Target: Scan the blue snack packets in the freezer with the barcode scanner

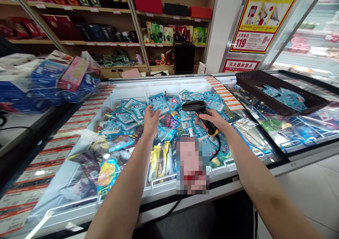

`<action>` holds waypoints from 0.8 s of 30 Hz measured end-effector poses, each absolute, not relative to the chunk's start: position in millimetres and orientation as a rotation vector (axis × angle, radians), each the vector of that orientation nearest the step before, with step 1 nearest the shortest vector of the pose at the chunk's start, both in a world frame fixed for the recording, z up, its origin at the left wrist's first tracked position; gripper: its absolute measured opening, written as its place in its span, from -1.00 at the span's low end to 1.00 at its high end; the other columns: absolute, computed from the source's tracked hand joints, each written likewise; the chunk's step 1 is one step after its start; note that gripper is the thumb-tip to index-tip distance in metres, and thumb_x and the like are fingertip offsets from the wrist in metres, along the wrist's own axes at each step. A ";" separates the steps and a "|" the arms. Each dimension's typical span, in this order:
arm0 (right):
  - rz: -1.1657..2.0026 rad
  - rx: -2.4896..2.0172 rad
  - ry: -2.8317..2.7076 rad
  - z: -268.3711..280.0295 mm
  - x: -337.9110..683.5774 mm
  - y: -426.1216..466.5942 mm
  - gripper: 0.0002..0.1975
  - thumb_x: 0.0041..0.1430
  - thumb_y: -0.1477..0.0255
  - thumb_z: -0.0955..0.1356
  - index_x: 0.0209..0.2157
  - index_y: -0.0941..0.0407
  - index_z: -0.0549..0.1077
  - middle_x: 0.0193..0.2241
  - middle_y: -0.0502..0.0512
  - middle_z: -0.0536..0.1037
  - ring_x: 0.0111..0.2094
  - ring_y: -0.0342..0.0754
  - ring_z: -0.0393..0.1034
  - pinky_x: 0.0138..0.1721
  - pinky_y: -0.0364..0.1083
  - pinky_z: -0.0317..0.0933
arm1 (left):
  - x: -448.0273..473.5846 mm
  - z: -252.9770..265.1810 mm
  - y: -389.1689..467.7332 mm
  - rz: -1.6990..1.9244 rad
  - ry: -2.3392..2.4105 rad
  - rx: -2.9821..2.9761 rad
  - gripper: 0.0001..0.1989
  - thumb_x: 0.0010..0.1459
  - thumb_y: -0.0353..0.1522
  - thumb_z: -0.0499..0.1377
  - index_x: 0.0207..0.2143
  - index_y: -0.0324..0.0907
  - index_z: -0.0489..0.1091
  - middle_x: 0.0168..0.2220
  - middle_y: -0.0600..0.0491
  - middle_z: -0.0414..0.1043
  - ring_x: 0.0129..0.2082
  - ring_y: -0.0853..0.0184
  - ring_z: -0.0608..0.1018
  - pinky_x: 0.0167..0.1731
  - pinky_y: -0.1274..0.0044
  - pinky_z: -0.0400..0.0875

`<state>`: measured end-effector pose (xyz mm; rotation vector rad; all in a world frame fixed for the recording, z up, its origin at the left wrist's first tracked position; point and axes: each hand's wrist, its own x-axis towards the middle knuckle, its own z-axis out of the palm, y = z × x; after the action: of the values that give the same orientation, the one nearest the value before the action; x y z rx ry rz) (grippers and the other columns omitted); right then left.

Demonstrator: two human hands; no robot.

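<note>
My left hand (151, 120) is closed on the lower left edge of a blue packet (159, 104) with a white barcode label facing up. In my right hand (213, 120) is a black barcode scanner (194, 106) with yellow trim, gripped by its handle. The scanner's head points left towards the packet, and its black cable (219, 147) hangs from the handle. Beneath both hands, many similar blue packets (124, 118) lie in loose piles on the glass top of a chest freezer. Between my forearms, a blurred-out pinkish patch (189, 154) hides what lies there.
A dark woven basket (315, 104) with several blue packets stands to the right. Plastic-wrapped boxes (47, 76) are stacked at the left. Behind the freezer are a black box-shaped device (184, 58) and goods shelves (106, 42). The freezer's front edge (222, 187) runs nearest me.
</note>
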<state>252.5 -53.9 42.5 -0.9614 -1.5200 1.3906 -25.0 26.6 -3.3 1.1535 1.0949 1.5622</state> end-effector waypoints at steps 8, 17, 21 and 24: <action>1.418 -0.940 -1.538 41.4 253.7 -54.0 -0.62 0.11 0.16 0.41 -0.17 0.15 0.42 -0.34 0.10 0.58 -0.63 -0.19 0.30 -0.68 -0.17 0.25 | -25.1 -7.0 28.3 1.561 1.087 1.161 -0.58 -0.03 -0.29 0.27 -0.13 -0.12 0.20 -0.37 0.14 0.29 -0.29 0.37 0.50 -0.12 0.29 0.57; 1.417 -0.953 -1.559 42.0 253.2 -55.9 -0.62 0.11 0.15 0.42 -0.18 0.15 0.43 -0.35 0.10 0.57 -0.63 -0.19 0.29 -0.69 -0.17 0.22 | -23.8 -7.1 27.7 1.543 1.107 1.213 -0.61 0.01 -0.28 0.25 -0.13 -0.13 0.20 -0.37 0.13 0.33 -0.28 0.35 0.52 -0.13 0.28 0.55; 1.423 -0.957 -1.568 41.7 252.6 -55.6 -0.62 0.11 0.14 0.42 -0.19 0.16 0.43 -0.34 0.10 0.57 -0.63 -0.19 0.30 -0.69 -0.18 0.24 | -22.0 -7.1 27.2 1.544 1.106 1.227 -0.62 0.02 -0.28 0.24 -0.14 -0.12 0.21 -0.37 0.13 0.34 -0.27 0.34 0.52 -0.15 0.31 0.56; 1.427 -0.957 -1.568 41.3 252.6 -55.1 -0.62 0.12 0.15 0.42 -0.20 0.16 0.44 -0.34 0.10 0.57 -0.63 -0.19 0.31 -0.68 -0.18 0.25 | -21.1 -7.2 27.7 1.553 1.116 1.236 -0.64 0.02 -0.29 0.25 -0.15 -0.12 0.22 -0.45 0.18 0.26 -0.36 0.38 0.49 -0.16 0.32 0.56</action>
<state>252.6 -55.1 41.3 -0.9569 -1.5685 1.4271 -21.1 27.7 -7.2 1.2358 1.1160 1.5527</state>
